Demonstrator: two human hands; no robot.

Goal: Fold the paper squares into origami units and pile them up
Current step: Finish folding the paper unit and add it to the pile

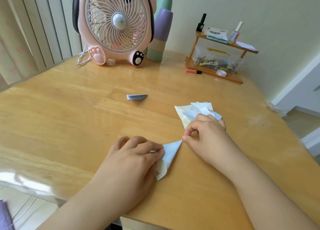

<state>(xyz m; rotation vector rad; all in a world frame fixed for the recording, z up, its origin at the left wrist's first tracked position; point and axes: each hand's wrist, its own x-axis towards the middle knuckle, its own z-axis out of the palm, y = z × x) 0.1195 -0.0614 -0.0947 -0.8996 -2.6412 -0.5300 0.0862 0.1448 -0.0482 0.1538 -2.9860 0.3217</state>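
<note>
Two hands work one blue paper square (pixel 170 154) at the table's (pixel 69 118) near edge. The left hand (pixel 133 162) presses it flat, fingers curled onto its left side. The right hand (pixel 204 134), at the paper's one o'clock, is loosely curled, thumb and forefinger meeting at the paper's tip; whether they pinch it, I cannot tell. A finished folded unit (pixel 136 97) lies toward twelve o'clock, and loose paper squares (pixel 195 111) sit just beyond the right hand.

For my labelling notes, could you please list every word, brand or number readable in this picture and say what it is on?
"STICKY NOTE": faintly legible on the white packet on the small wooden shelf.
Smaller print on that packet: too blurred to read.
Fan hub emblem: a mark, unreadable.
Nothing else bears text.
</note>
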